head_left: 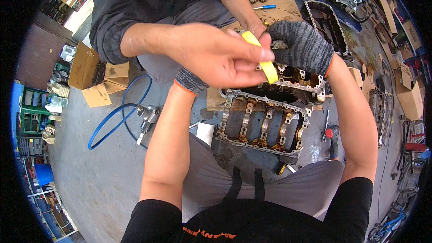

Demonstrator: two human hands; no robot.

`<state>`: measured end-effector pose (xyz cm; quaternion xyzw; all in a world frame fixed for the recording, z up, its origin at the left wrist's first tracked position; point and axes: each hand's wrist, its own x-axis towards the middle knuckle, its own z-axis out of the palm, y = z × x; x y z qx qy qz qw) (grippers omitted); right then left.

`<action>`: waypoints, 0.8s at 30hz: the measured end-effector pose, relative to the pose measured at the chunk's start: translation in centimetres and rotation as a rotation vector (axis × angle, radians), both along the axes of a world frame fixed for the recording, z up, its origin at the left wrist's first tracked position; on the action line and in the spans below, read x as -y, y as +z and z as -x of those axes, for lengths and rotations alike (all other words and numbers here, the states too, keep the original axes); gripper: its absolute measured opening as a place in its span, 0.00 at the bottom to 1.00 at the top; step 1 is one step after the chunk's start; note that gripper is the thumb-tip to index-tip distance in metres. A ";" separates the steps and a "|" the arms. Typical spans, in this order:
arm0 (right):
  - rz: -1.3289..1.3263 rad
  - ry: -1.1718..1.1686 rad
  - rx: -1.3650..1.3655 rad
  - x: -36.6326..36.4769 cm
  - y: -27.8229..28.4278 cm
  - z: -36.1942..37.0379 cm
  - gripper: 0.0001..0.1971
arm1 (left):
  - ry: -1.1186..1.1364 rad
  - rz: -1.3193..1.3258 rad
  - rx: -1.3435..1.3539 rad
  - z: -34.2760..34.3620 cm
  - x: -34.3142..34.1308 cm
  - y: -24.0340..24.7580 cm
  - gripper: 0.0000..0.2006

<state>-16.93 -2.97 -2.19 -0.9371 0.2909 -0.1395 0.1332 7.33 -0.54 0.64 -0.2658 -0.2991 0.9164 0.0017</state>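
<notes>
My left hand, in a dark grey knitted glove, is mostly hidden behind a co-worker's bare hand; its fingers do not show. That person's hand pinches a bright yellow band-shaped strip, held up in front of the engine parts. My right hand wears a grey striped glove. Its fingers curl inward close to the yellow strip, around something too covered to name. Below both hands lies a metal engine frame with several bearing saddles. A larger engine block sits just beyond it, partly covered by the hands.
An air impact wrench on a blue hose lies at the left. Between my right knee and the frame stands a red-and-black power tool. Open cardboard boxes are at the left; an oil pan lies far right.
</notes>
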 end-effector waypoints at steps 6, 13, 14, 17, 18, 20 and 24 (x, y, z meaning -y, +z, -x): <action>0.006 0.025 0.024 0.5 -0.6 0.4 0.17 | 0.213 -0.644 0.011 2.3 -2.3 -3.4 0.09; -0.057 -0.019 0.057 0.3 0.0 0.5 0.16 | 0.359 -0.886 0.282 4.4 -3.8 -6.4 0.14; -0.081 -0.007 0.089 0.3 0.1 0.5 0.17 | 0.462 -1.072 0.367 4.7 -3.4 -6.2 0.13; -0.036 0.001 0.078 0.3 0.2 0.3 0.18 | 0.637 -1.582 0.616 4.8 -1.5 -4.9 0.09; -0.034 0.001 0.080 0.3 0.1 0.3 0.18 | 0.497 -1.549 0.678 4.4 -0.8 -4.6 0.09; -0.029 -0.019 0.072 0.2 0.0 0.3 0.18 | 0.289 -1.800 0.380 2.9 0.1 -4.3 0.10; 0.009 0.016 0.074 0.2 -0.2 0.5 0.19 | 0.028 -3.023 -1.523 0.0 -2.7 -8.1 0.20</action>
